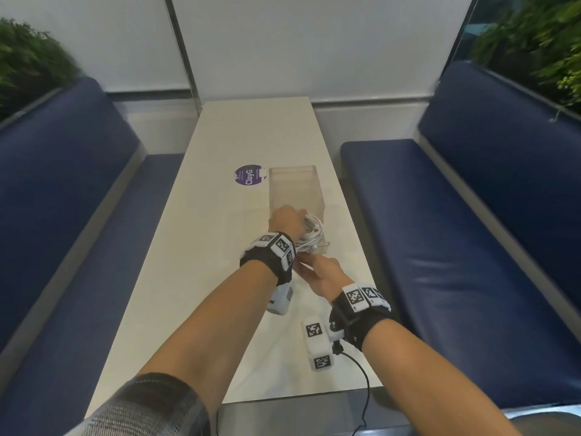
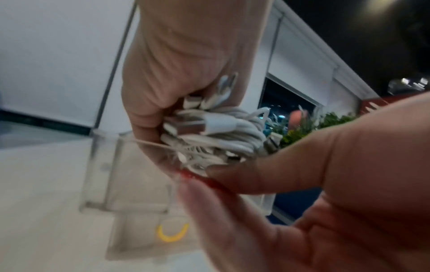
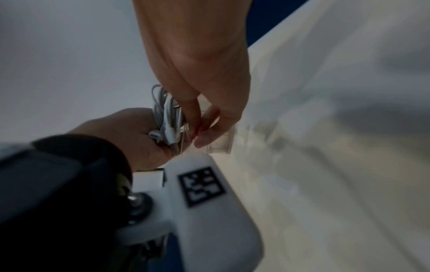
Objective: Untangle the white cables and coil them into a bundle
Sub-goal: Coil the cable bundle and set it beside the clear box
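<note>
A bundle of white cables with several plug ends sticking out is gripped in my left hand, held just above the table. My right hand sits right beside the bundle. Its thumb and forefinger pinch a small red rubber band against the bundle's underside, over a small clear box. How the cables run inside my left palm is hidden.
A yellow rubber band lies in the small clear box. A taller clear container stands just behind it on the white table, next to a purple round sticker. Blue benches flank the table on both sides.
</note>
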